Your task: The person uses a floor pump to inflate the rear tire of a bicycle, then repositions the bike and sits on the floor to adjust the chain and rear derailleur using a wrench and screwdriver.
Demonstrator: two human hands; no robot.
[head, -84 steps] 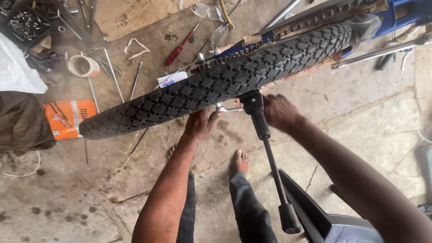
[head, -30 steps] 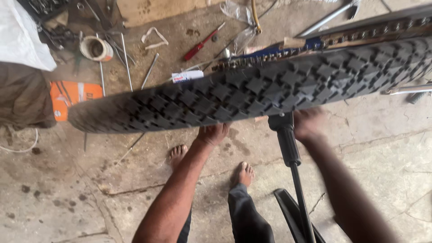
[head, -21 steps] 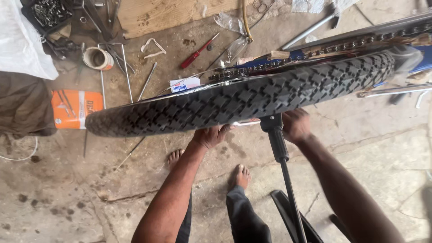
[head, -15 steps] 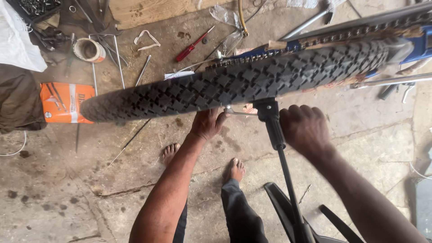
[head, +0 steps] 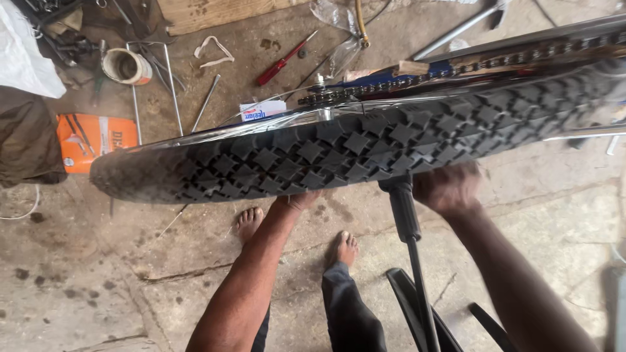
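Observation:
A black knobbly bicycle tyre [head: 339, 150] on its wheel runs across the head view from left to right. My left hand [head: 298, 199] reaches up under its near edge, and the tyre hides the fingers. My right hand [head: 448, 189], blurred, presses against the tyre's near edge with its fingers curled. It sits just right of a black upright post [head: 404, 208]. A chain [head: 469, 66] and a blue frame part lie behind the tyre.
My bare feet [head: 342, 248] stand on cracked concrete below the wheel. Behind it lie a red screwdriver [head: 282, 64], metal rods [head: 173, 85], a small tin [head: 127, 65], an orange box [head: 91, 137], a white sack [head: 26, 52] and a wooden board [head: 215, 10]. A black curved frame [head: 417, 306] is at bottom right.
The view has closed in on the tyre. My right hand rose from beside the post to the tyre's edge; my left hand stayed under the tyre.

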